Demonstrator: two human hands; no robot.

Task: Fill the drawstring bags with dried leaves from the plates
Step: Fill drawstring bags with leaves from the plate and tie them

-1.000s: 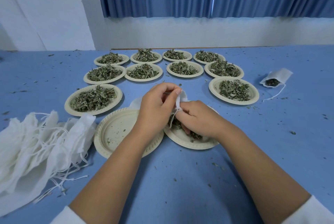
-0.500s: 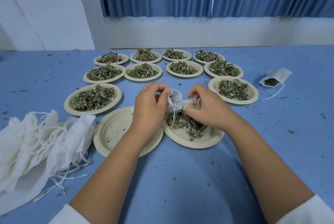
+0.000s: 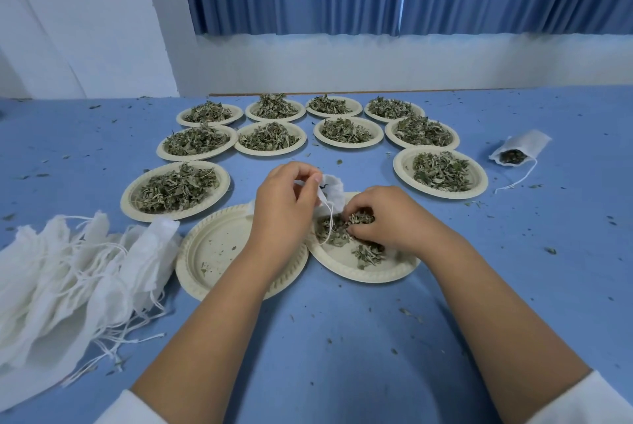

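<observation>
With left hand pinching bag mouth wide above near plate, lift right hand, fingers curled on leaves, probably a small clump, straight in.

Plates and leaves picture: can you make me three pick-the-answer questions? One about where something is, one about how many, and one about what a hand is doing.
1. Where does the filled bag lie?
A. on the table, right of the plates
B. on a plate
C. on the floor

2. How many plates are there in all?
A. five
B. twelve
C. twenty

3. What is the left hand doing?
A. lying flat on the table
B. holding a small white bag
C. lifting a plate

Answers:
1 A: the bag with leaves in its mouth lies alone at the far right of the table.
2 B: there are ten heaped plates and two near ones.
3 B: its fingers pinch the bag, beside the right hand, which grips leaves.
</observation>
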